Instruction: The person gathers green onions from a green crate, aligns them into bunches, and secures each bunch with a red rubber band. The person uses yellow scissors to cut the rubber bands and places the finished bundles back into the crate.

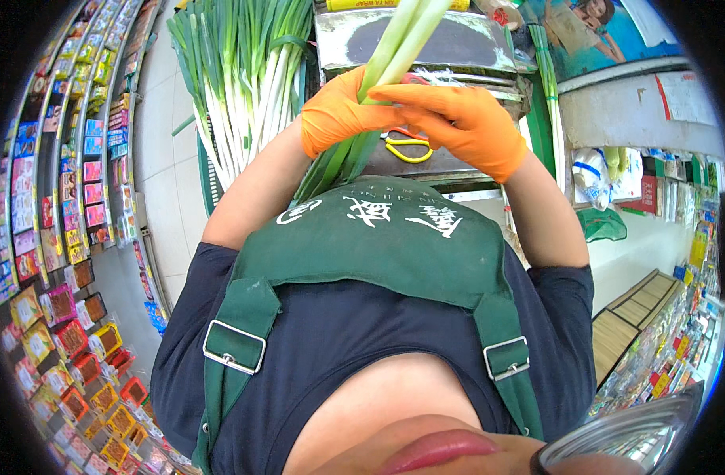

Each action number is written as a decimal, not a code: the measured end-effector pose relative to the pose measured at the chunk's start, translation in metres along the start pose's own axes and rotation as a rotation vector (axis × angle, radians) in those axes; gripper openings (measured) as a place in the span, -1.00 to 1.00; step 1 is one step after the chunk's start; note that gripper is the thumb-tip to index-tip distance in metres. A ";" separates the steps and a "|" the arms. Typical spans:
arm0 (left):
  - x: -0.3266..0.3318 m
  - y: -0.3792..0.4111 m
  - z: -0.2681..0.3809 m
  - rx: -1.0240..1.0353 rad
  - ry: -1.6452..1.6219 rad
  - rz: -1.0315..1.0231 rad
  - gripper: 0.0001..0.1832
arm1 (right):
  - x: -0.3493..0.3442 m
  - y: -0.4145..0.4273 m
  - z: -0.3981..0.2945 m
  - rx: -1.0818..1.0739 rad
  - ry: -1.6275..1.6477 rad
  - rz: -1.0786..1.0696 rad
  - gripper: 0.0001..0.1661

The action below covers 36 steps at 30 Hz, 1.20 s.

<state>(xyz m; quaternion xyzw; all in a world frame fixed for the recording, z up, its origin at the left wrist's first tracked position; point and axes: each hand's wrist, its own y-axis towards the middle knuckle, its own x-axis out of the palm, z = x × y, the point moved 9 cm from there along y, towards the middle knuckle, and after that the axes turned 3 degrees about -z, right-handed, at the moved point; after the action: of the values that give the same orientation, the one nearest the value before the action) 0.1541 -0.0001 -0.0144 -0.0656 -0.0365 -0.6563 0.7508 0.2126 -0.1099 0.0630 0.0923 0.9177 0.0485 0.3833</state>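
My left hand (344, 113), in an orange rubber glove, is closed around a bunch of long green onions (392, 53). Their pale ends point up and away from me, and their green leaves hang down against my green apron. My right hand (457, 122), gloved the same way, touches the bunch from the right with its fingers bent across the stalks; whether it grips them is partly hidden. Just below the hands, scissors with yellow and red handles (408, 149) lie on the dark worktop. A large pile of green onions (249, 77) rests in a green crate to the left.
A wrapping machine's plate (421, 41) stands beyond my hands, with a yellow film box (362, 5) behind it. A tied bundle of green onions (549, 95) lies at the right. Shelves of packaged goods (71, 154) line the left side. A grey ledge (629, 113) is at the right.
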 end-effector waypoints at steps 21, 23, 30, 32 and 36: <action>-0.007 0.000 0.016 0.164 0.693 0.267 -0.30 | -0.014 0.003 -0.007 -0.097 -0.403 0.294 -0.54; -0.003 0.000 0.028 0.314 0.946 0.405 -0.29 | 0.001 0.011 -0.046 -0.223 -0.334 0.263 -0.40; -0.002 0.019 -0.037 0.036 -0.893 0.144 -0.30 | 0.042 0.042 -0.030 0.140 0.125 0.044 -0.17; -0.022 0.017 -0.026 0.074 -0.670 0.195 -0.30 | 0.052 0.013 -0.018 0.101 0.176 -0.163 -0.20; -0.048 -0.002 0.024 0.201 0.354 0.328 -0.33 | 0.015 -0.014 -0.007 -0.040 0.075 0.009 -0.41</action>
<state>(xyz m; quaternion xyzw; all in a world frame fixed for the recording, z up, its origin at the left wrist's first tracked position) 0.1465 0.0500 0.0024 0.1202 0.0417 -0.5201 0.8446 0.1956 -0.1208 0.0554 0.0867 0.9300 0.0717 0.3499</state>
